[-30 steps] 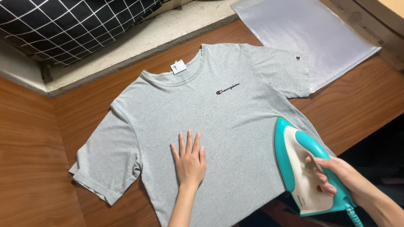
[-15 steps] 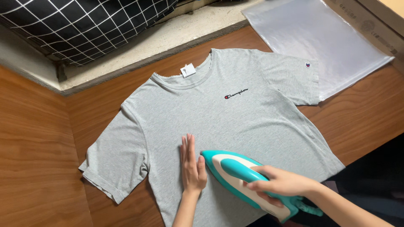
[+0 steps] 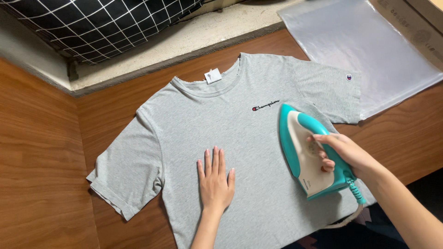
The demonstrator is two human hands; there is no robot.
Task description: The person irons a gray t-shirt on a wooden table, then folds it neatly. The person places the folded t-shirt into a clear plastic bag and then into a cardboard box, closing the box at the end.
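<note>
I see a grey T-shirt (image 3: pixel 230 138) spread flat, front up, on the wooden desk (image 3: pixel 41 184), collar toward the far edge, hem toward me, so its long axis runs near to far with a slight tilt; one sleeve reaches out to my left, the other to my right. My left hand (image 3: pixel 215 177) lies palm down on the lower middle of the shirt, fingers (image 3: pixel 215 159) straight, close together and pointing away from me, holding nothing, just pressing the cloth. My right hand (image 3: pixel 344 154) is wrapped round the handle of a teal and white iron (image 3: pixel 304 152), fingers curled shut on it. The iron sits on the right side of the shirt, just below the small chest logo, its pointed tip aimed away from me and slightly left, its heel toward me; long axis roughly parallel to the shirt's. It looks tipped so its pale side faces up; I cannot tell whether the soleplate touches the cloth. Its teal cord (image 3: pixel 357 191) leaves at the heel near the hem. A clear plastic bag (image 3: pixel 369 50) lies flat on the desk beyond the right sleeve, its edge touching or slightly under it. A black checked cushion (image 3: pixel 101 25) sits on the pale ledge (image 3: pixel 184 46) behind the desk, well apart from the hands.
</note>
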